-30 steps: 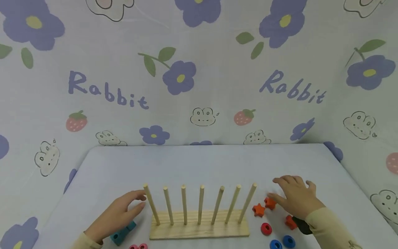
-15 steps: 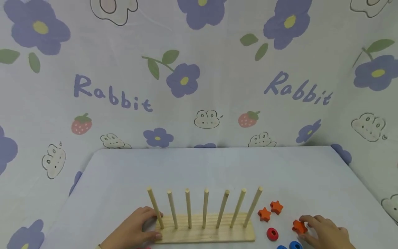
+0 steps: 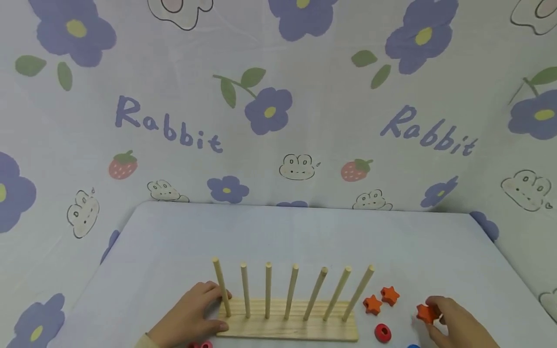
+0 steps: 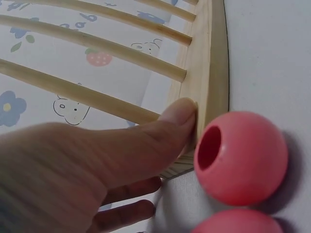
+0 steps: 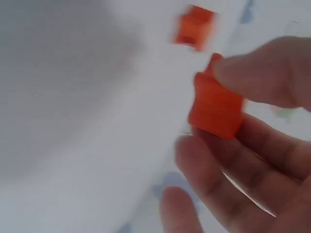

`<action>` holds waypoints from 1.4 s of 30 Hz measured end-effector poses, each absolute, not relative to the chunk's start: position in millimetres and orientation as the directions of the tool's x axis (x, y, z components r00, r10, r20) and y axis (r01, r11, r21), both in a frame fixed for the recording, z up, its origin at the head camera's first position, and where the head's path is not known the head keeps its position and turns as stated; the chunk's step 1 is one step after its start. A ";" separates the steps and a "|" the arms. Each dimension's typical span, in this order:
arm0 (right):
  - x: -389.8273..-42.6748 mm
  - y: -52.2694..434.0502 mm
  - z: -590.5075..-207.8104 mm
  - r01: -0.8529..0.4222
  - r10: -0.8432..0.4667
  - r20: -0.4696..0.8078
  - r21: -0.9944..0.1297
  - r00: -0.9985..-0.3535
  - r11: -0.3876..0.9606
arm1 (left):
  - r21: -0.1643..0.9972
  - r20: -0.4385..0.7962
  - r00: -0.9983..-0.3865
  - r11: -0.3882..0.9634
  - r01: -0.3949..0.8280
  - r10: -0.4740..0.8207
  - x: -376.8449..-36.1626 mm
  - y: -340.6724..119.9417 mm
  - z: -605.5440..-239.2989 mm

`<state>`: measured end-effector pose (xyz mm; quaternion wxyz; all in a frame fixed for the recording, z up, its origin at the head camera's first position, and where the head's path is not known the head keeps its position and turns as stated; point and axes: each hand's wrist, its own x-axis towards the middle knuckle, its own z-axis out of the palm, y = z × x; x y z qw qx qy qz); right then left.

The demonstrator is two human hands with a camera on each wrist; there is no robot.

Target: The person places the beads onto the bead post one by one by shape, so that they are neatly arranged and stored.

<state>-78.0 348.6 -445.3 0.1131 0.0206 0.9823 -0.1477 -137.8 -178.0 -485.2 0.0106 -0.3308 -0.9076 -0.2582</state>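
Note:
A wooden rack (image 3: 287, 330) with a row of several upright pegs stands near the front of the table. My left hand (image 3: 184, 314) grips the rack's left end, its thumb (image 4: 177, 114) pressed on the front edge of the base. My right hand (image 3: 459, 326) pinches an orange star bead (image 5: 218, 104) between thumb and fingers, to the right of the rack. Two more orange star beads, one nearer (image 3: 372, 305) and one farther (image 3: 390, 295), lie between the rack and that hand.
A red bead (image 3: 383, 333) lies right of the rack, with part of a blue bead (image 3: 413, 346) at the frame's bottom edge. Pink beads (image 4: 243, 158) sit close by the rack's left front corner. A patterned cloth (image 3: 296, 121) hangs behind the table.
My left hand has come to the rack's left end and taken hold of it. My right hand has moved down to an orange star bead and now pinches it.

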 end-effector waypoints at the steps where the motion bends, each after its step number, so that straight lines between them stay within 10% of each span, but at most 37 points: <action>1: -75.4 345.7 -436.7 0.043 -0.007 -0.163 -0.298 -0.987 0.954 | 0.461 0.194 -0.779 0.646 0.609 0.596 -138.1 -178.1 -485.6; 7: -68.8 312.7 -375.8 -0.128 -0.069 0.219 -0.267 -0.973 0.955 | 0.456 0.213 -0.776 0.642 0.617 0.594 -138.4 -181.6 -489.2; 15: -84.3 274.1 -310.9 -0.439 -0.273 0.552 -0.192 -0.788 0.878 | 0.492 0.211 -0.802 0.647 0.582 0.559 -141.5 -186.7 -498.2; 30: -87.9 238.0 -292.0 -0.558 -0.283 0.528 -0.485 -0.800 0.673 | 0.486 0.214 -0.795 0.644 0.591 0.568 -140.8 -181.8 -497.2; 42: -71.4 227.5 -297.2 -0.317 -0.092 0.361 -0.634 -0.928 0.705 | 0.500 0.197 -0.801 0.645 0.579 0.566 -140.2 -180.8 -496.3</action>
